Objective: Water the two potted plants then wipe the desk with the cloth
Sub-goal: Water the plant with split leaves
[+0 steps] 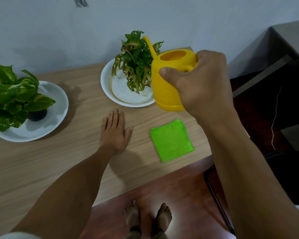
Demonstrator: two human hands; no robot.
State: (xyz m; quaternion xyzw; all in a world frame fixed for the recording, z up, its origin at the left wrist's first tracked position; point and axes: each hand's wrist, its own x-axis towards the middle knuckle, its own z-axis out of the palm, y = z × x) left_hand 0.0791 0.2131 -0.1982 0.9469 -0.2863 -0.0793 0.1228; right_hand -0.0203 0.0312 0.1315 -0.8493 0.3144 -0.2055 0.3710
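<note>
Watering step: right hand [202,80] grip closed on watering can [169,80], spout over near plant [135,62]. Left hand [115,133] flat on table [59,163], holding nothing. Next: tilt can.

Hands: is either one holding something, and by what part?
The right hand holds the yellow watering can by its handle, thumb on the body. The left hand holds nothing, lying flat on the desk.
</note>
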